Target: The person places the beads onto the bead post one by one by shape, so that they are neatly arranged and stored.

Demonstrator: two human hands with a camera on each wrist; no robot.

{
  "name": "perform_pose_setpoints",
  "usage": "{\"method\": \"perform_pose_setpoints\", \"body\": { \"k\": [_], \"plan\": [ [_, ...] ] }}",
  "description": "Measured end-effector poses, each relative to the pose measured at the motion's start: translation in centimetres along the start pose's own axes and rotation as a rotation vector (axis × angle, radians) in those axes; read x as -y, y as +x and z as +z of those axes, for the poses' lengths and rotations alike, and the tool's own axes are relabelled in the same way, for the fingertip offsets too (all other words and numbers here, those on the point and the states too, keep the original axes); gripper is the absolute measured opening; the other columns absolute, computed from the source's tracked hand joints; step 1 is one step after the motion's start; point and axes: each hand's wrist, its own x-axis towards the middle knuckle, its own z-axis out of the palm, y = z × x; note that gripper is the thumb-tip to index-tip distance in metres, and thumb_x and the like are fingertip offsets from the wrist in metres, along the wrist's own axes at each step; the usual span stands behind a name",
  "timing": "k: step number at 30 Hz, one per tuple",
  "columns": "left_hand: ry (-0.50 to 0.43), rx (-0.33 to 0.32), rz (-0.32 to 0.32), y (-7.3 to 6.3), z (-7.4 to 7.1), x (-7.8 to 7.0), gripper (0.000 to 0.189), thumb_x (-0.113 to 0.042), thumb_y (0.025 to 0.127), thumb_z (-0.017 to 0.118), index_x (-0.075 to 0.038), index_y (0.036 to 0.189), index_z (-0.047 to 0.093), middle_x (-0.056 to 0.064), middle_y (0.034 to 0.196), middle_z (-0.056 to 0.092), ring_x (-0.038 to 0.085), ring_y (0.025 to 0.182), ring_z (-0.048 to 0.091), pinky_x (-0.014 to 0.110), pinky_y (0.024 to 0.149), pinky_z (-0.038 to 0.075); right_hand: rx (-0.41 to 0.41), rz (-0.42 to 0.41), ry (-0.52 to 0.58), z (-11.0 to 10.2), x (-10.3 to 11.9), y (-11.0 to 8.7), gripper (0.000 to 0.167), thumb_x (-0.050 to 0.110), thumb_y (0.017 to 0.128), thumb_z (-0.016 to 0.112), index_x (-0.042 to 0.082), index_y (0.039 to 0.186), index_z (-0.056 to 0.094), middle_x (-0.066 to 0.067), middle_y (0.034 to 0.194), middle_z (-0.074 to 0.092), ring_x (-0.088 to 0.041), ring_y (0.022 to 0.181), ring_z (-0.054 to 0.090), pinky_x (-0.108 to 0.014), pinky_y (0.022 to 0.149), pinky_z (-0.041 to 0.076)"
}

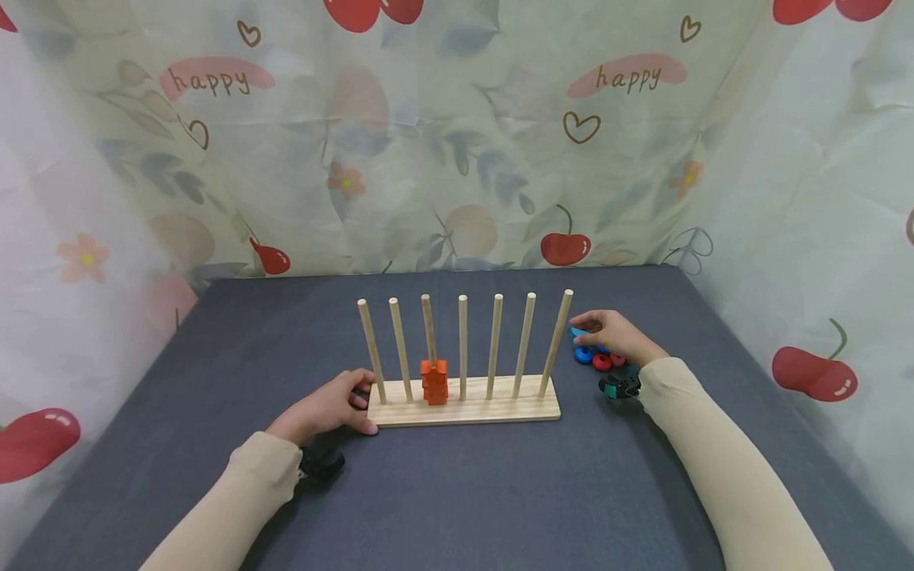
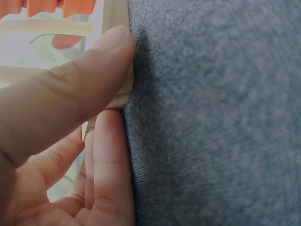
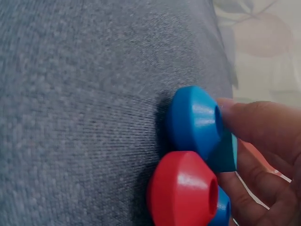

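Observation:
A wooden board (image 1: 464,412) with several upright pegs stands on the dark cloth. Orange notched pieces (image 1: 434,382) are stacked on its third peg from the left. My left hand (image 1: 328,406) holds the board's left end, thumb along the front edge and fingertips against the end face, as the left wrist view shows. Right of the board, my right hand (image 1: 616,333) pinches a light blue piece (image 1: 577,332), largely hidden in the right wrist view by a blue bead (image 3: 193,120). A red bead (image 3: 178,190) lies beside that one.
Another reddish bead (image 1: 618,360) sits partly under my right hand. Dark wrist devices show at the left wrist (image 1: 323,464) and right wrist (image 1: 618,385). A printed curtain (image 1: 428,159) borders the dark table (image 1: 471,500) at the back and sides.

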Motion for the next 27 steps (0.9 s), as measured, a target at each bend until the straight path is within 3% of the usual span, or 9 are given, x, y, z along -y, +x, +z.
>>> {"method": "perform_pose_setpoints", "body": {
  "k": [10,17,22,27],
  "plan": [
    [-0.003,-0.002,0.006,-0.2,0.0,-0.1,0.077,-0.008,0.068,0.087,-0.003,0.133,0.047,0.016,0.125,0.043,0.027,0.109,0.052,0.04,0.089,0.047,-0.024,-0.001,-0.078,0.3,0.1,0.4,0.036,0.007,0.094,0.06,-0.004,0.129,0.056,-0.025,0.125,0.058,-0.034,0.109,0.059,-0.045,0.094,0.048],
    [-0.003,-0.009,0.0,-0.2,0.0,-0.2,0.077,-0.008,0.068,0.087,-0.004,0.133,0.047,0.015,0.124,0.043,0.027,0.109,0.052,0.04,0.089,0.047,-0.077,0.013,-0.109,0.2,0.3,0.2,0.035,0.013,0.096,0.059,-0.001,0.128,0.059,-0.023,0.123,0.06,-0.034,0.11,0.057,-0.049,0.097,0.045],
    [-0.005,-0.015,0.001,-0.2,0.0,-0.2,0.077,-0.007,0.068,0.087,-0.003,0.133,0.047,0.015,0.124,0.043,0.027,0.108,0.052,0.04,0.089,0.047,-0.162,0.014,-0.052,0.1,0.8,-0.4,0.037,0.018,0.098,0.057,0.003,0.132,0.056,-0.022,0.13,0.057,-0.036,0.114,0.056,-0.051,0.098,0.044],
    [-0.011,-0.014,0.003,-0.3,0.0,-0.2,0.076,-0.007,0.068,0.087,-0.003,0.132,0.047,0.015,0.123,0.043,0.027,0.107,0.052,0.039,0.088,0.047,-0.226,-0.036,0.05,0.1,1.3,-1.3,0.04,0.018,0.099,0.056,0.005,0.136,0.053,-0.022,0.136,0.052,-0.039,0.121,0.052,-0.053,0.101,0.042]
  ]
}}
